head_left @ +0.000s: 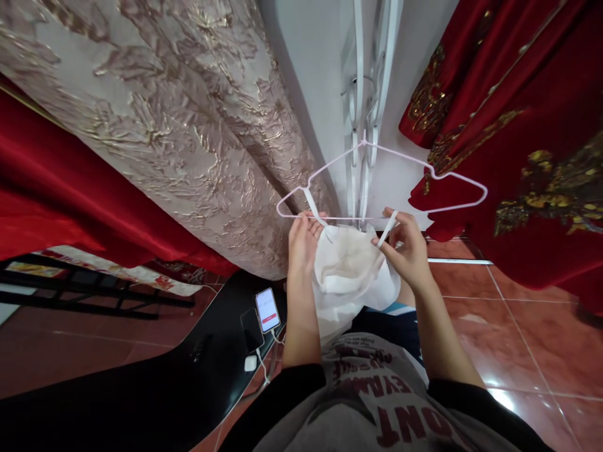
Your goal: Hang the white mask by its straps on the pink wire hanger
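A white garment with straps (346, 254) hangs in front of me below a pale pink hanger (400, 150). Its left strap (315, 204) loops over the hanger's left notch. My left hand (305, 243) is closed at the foot of that strap, by the hanger's bottom bar, with its grip partly hidden. The other strap (388, 227) is stretched between the thumb and index finger of my right hand (404, 246), below the right half of the hanger and off its notch. The hanger's top meets a white rack, and its hook is hard to make out.
White metal rails (360, 75) stand against the wall, with pink-gold brocade fabric (188, 125) to the left and red embroidered cloth (532, 144) to the right. On a black glossy seat (188, 376) lie a lit phone (267, 310) and a dark phone (252, 331), both with cables.
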The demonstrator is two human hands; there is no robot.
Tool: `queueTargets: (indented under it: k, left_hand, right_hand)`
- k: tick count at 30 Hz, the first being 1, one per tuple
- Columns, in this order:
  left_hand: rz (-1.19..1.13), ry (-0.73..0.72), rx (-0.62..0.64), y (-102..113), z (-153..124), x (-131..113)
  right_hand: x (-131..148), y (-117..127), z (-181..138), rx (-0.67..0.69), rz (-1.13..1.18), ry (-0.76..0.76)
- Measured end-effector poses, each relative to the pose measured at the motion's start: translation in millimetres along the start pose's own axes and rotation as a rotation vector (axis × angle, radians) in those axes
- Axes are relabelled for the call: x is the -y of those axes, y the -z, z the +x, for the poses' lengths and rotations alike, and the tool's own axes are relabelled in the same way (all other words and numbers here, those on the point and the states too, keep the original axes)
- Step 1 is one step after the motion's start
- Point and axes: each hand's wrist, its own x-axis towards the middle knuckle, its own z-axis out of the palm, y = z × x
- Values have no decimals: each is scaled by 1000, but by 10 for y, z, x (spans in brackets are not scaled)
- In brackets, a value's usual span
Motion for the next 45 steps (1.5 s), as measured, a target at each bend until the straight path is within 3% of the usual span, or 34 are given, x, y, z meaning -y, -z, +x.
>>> queueTargets:
  k: [2,5,7,9,12,14,16,18,21,23,24,28,29,32,35,37,40,45]
  left_hand:
    - [20,-96,-18,-70,-60,46]
    - [54,-220,-48,-53,-38,-54]
    - [84,-255,-51,-1,2,-164]
    - [121,-254,-44,39,23,-250]
    - [130,-236,-32,42,9,-287]
    - [105,-239,-29,22,-9,-265]
    - [92,-232,-38,6,-20,-238]
    - [111,-211,-55,3,-17,-224]
    - [155,-205,-74,21,9,-219]
    - [166,-226,-72,38,27,-203]
    - [165,-235,-66,44,30,-187]
    - [190,-228,-30,55,-57,-100]
    - [223,-213,-12,56,-110,-88]
    - [388,-139,110,63,-308,-138]
    - [516,-73,271,60,-445,-335]
    - [459,-81,319,40,-444,-509]
    - [247,-183,225,1,-334,-710]
    - [154,-482,-233,68,-191,-648]
  right_hand:
    - [-83,150,-19,-47,-37,49]
    - [-269,524,-26,-306,-61,89]
    - [-360,800,24,-375,-96,138]
    - [-363,1015,140,-316,-117,162]
    - [-176,1130,410,-107,-185,183]
    - [26,1098,591,44,-240,199]
    - [223,1039,717,109,-301,240]
    - [373,986,763,48,-343,304]
    - [487,874,699,-207,-250,448]
    - [511,720,605,-236,-138,468]
    - [510,612,550,-160,-102,434]
    - [416,97,295,392,-63,130]
    - [372,-14,229,438,-60,74]
    - [234,-212,56,271,-71,-4]
    - [145,-228,-19,113,-57,-5]
    - [121,-185,-8,86,-35,-4]
    - [106,-99,48,108,-10,-9]
    - [119,-28,51,122,-11,-7]
